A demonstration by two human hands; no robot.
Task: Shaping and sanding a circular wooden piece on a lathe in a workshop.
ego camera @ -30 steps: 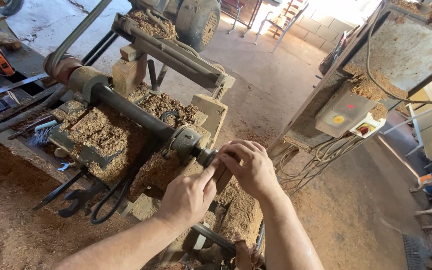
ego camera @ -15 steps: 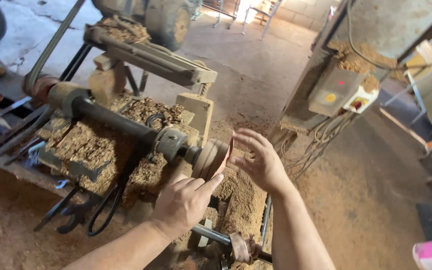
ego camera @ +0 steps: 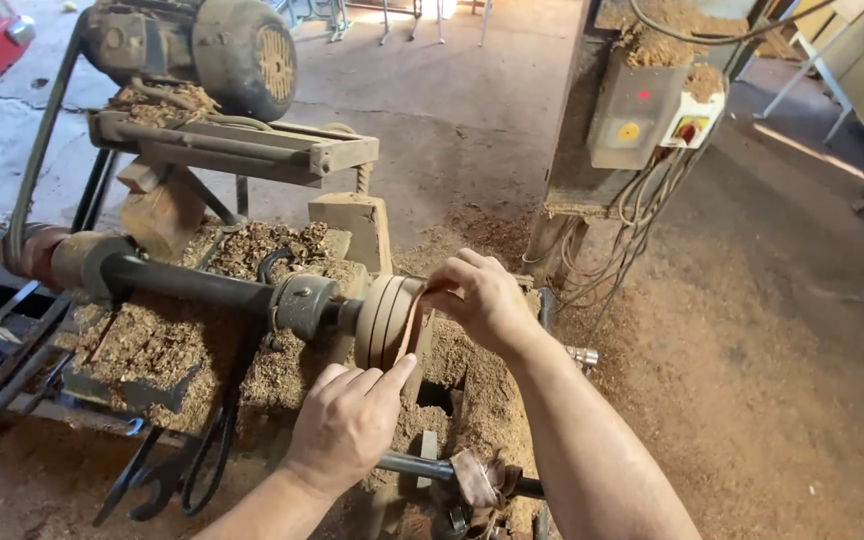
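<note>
Pinching thin reddish disc (ego camera: 413,318) w/ right hand (ego camera: 482,297) against lathe faceplate (ego camera: 382,320), frame centre; left hand (ego camera: 349,420) open, fingertips steadying below. Mid-seating, prob.; next needs flush, centred fit.

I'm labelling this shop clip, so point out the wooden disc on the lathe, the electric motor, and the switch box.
wooden disc (ego camera: 384,320), head view, on its grooved rim.
electric motor (ego camera: 242,55), head view, on its round end housing.
switch box (ego camera: 634,112), head view, on its grey front.

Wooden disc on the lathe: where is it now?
Head view, centre: the wooden disc sits at the lathe shaft end, right hand on its face, left hand just below.
</note>
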